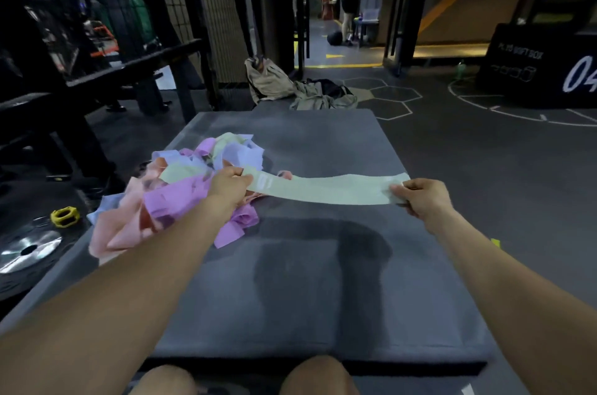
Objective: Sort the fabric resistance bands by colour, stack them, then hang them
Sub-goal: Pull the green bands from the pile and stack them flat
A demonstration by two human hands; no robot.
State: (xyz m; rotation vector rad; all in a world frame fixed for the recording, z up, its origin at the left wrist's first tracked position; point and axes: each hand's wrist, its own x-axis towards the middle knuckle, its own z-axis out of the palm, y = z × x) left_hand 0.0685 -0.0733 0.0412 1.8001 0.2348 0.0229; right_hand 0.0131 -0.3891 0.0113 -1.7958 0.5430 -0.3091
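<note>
Knees (318, 375) sit at the bottom edge, and just past them my forearms reach over the grey mat (323, 281); between my hands runs the pale green band (326, 191), pulled out flat and held just above the mat; my left hand (227, 186) has its grip pinched on one end, right beside the heap, and my right hand (420, 196) has its grip pinched on the other end, thumb on top; the heap of bands (181, 187) lies on the left part of the mat, a tangle of purple, pink, lilac-blue and more pale green; I judge the sorting barely begun, since no separate colour stack shows anywhere on the mat and nothing is hung; stacking and hanging are all left; off the mat to the left lie a yellow collar (65, 217) and a weight plate (26, 250) on the floor.
</note>
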